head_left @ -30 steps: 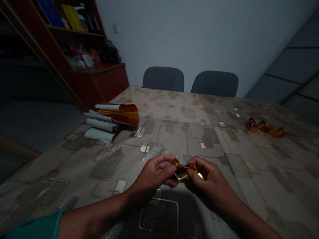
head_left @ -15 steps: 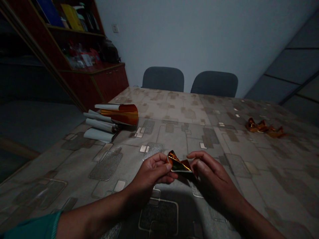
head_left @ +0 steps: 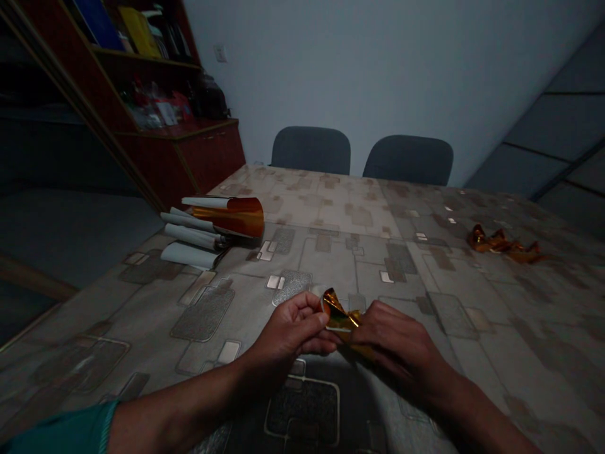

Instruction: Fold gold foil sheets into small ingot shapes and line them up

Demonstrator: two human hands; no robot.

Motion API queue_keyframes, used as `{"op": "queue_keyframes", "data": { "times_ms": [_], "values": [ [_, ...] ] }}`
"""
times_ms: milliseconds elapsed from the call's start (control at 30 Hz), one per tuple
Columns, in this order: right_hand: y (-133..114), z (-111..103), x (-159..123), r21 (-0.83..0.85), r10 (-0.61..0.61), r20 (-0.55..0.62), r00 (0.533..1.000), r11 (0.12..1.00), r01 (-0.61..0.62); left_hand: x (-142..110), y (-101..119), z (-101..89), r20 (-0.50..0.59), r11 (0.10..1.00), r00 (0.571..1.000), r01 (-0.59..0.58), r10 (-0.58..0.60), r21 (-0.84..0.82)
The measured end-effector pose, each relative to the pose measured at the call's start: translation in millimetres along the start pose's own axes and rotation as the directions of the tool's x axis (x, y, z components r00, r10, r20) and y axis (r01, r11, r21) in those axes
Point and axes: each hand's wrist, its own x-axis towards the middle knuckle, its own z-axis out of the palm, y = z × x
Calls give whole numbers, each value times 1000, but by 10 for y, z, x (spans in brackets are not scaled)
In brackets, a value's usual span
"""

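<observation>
Between my hands, just above the table, is a small folded piece of shiny gold foil paper [head_left: 336,313] with a pale edge. My left hand [head_left: 302,325] pinches its left end between thumb and fingers. My right hand [head_left: 394,337] is closed over the right end, its fingers bent on the paper; its thumb is mostly hidden. Folded gold pieces [head_left: 503,244] rest in a row at the right of the table. To the left lies a loose pile of curled gold paper sheets [head_left: 241,217], their pale backs [head_left: 191,253] showing.
The table [head_left: 326,246] has a patterned cover. Two grey chairs [head_left: 311,150] stand at its far side, against a pale wall. A red-brown cabinet [head_left: 210,157] with shelves of books and bags stands at the back left.
My right hand has moved in to the left, and its fingers have closed over the paper's right end. My left hand keeps its pinch, almost unmoved.
</observation>
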Motion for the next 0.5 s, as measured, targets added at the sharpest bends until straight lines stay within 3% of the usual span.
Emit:
{"op": "queue_keyframes", "data": {
  "times_ms": [267, 500],
  "values": [
    [7, -47, 5, 40, -36, -10, 999, 999, 36, 5, -20, 7, -13, 1000, 1000, 4, -4, 8],
    [-18, -39, 37, 179, 122, -54, 991, 978, -111, 10, -37, 2, -44, 1000, 999, -12, 13, 16]
  ]
}}
